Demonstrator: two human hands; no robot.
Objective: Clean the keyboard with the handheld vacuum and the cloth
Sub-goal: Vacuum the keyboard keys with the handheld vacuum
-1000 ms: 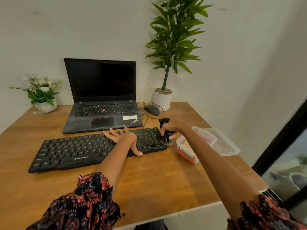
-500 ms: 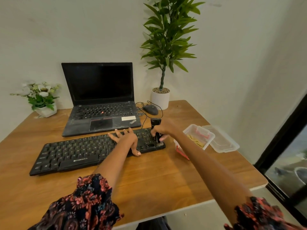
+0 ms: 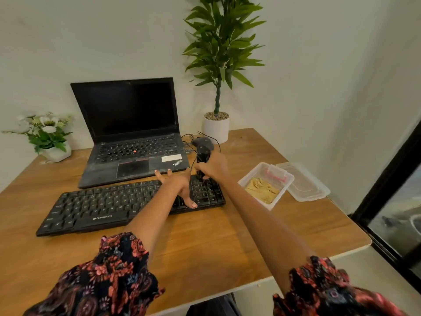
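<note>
A black keyboard [image 3: 102, 207] lies across the wooden desk [image 3: 205, 242] in front of a laptop. My left hand [image 3: 180, 185] rests flat on the keyboard's right part, fingers spread and straight. My right hand [image 3: 213, 167] grips a small black handheld vacuum [image 3: 202, 156], held upright with its lower end on the keys at the keyboard's far right corner. A tan cloth [image 3: 262, 190] lies crumpled inside an open clear plastic box [image 3: 245, 182] to the right of the keyboard.
An open black laptop [image 3: 132, 137] stands behind the keyboard. A mouse [image 3: 204, 142] with its cable and a tall potted plant [image 3: 216, 126] sit at the back. A small flower pot [image 3: 52, 149] is at far left. The box's lid [image 3: 305, 185] lies beside the box.
My right hand has carried the vacuum from the keyboard's right end leftward onto the keys at its far right corner. The left hand stayed flat on the keyboard. The camera shifted.
</note>
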